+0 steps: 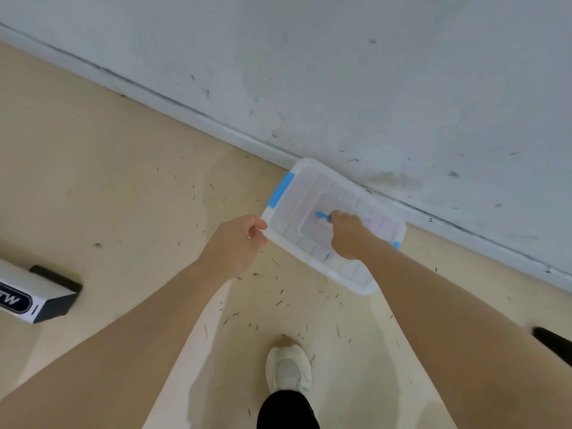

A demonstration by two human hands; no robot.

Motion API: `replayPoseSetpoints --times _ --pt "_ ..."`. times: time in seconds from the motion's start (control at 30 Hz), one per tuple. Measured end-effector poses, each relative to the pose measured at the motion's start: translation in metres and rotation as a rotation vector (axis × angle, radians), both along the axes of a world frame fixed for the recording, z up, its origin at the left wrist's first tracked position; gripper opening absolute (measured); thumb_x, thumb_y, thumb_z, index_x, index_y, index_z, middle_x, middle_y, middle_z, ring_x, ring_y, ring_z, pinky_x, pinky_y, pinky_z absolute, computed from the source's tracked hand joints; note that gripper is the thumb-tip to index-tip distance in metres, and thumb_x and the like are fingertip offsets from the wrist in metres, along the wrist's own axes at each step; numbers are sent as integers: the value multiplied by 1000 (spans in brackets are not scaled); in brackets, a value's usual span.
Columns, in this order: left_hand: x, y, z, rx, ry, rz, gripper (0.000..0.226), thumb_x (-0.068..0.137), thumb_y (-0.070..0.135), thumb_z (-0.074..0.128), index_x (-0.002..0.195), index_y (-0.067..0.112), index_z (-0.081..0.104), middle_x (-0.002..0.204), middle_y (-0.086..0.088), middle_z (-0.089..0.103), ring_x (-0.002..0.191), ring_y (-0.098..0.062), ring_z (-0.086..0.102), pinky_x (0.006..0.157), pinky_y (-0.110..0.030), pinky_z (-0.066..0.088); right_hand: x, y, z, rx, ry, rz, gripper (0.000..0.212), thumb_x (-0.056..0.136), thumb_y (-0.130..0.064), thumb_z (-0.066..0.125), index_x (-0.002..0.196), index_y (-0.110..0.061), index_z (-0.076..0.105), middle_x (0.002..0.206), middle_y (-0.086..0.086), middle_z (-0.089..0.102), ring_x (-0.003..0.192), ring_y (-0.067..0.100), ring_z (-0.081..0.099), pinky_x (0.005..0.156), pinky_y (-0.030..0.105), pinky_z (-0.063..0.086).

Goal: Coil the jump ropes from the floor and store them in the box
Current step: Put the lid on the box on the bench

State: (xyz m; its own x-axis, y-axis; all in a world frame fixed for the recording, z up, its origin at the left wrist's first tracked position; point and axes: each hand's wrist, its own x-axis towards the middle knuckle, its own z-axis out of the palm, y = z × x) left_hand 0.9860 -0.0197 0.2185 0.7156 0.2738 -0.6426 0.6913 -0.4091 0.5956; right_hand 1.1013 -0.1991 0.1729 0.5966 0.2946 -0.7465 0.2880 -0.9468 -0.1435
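A translucent white plastic box [312, 173] with blue clips stands on the beige floor against the wall's baseboard. My left hand [238, 243] grips the box's near-left rim between thumb and curled fingers. My right hand [348, 236] is over the middle of the box and pinches a small blue handle [322, 215]. Whether that handle belongs to the lid or to a jump rope inside, I cannot tell. No rope lies in view on the floor.
A grey wall [371, 88] runs diagonally behind the box. At the left edge lies a grey and black bar with a label [34, 292]. A black object [554, 342] shows at the right edge. My white shoe [288, 366] stands below the box.
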Motion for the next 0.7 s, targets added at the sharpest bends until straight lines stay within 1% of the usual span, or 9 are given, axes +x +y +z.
replayPoseSetpoints --times 0.1,0.23,0.27,0.33,0.47,0.53,0.6,0.63,0.7 --pt "2 0 1 -6 -6 -26 26 95 18 41 116 21 57 105 0 64 92 -21 64 59 -16 42 -6 1 2 -18 -37 64 52 91 -3 34 142 -6 23 136 16 38 125 31 35 103 39 35" --pt "-4 -3 26 -18 -1 -54 27 95 18 41 117 19 56 107 0 63 91 -19 64 57 -16 41 -15 -13 36 21 -206 134 52 89 -3 41 140 -8 29 140 12 36 131 29 32 110 36 27" --pt "-7 -4 36 -17 0 -64 26 95 18 41 117 19 56 107 0 63 91 -17 64 58 -16 41 -18 -16 49 22 -231 155 51 89 -4 43 139 -9 31 140 11 36 131 28 32 110 35 26" --pt "-14 -7 64 -8 -15 -94 26 95 18 41 117 21 56 110 0 63 90 -16 63 59 -18 42 -26 -22 80 13 -214 149 46 90 -6 42 135 -9 36 137 11 38 127 27 36 106 35 31" --pt "-26 -19 135 -23 -41 -114 28 95 17 40 118 21 55 109 0 63 89 -20 65 67 -23 49 -47 -36 146 -15 -126 66 40 92 -4 36 132 -10 40 132 12 41 120 28 40 96 37 40" --pt "-30 -24 163 -36 -59 -122 28 94 17 40 118 22 55 106 2 64 89 -18 65 62 -20 47 -60 -40 168 -12 -90 18 41 93 -4 33 133 -10 39 131 12 42 117 28 43 94 37 42" --pt "-31 -28 172 -54 -68 -110 29 94 16 40 119 22 54 101 4 65 87 -15 65 56 -18 43 -69 -43 170 5 -48 -61 42 94 -3 31 134 -11 38 131 13 42 113 28 47 91 36 44" --pt "-30 -30 165 -66 -86 -85 29 94 17 40 119 22 54 102 4 64 87 -15 65 55 -18 43 -71 -45 163 23 -27 -120 44 94 -2 30 136 -11 37 131 13 42 112 29 49 90 35 45" --pt "-28 -34 141 -59 -81 -57 31 95 20 40 124 24 51 112 2 61 88 -20 66 58 -20 45 -75 -50 138 60 3 -243 50 92 0 29 140 -13 33 136 14 39 115 31 48 91 35 43"
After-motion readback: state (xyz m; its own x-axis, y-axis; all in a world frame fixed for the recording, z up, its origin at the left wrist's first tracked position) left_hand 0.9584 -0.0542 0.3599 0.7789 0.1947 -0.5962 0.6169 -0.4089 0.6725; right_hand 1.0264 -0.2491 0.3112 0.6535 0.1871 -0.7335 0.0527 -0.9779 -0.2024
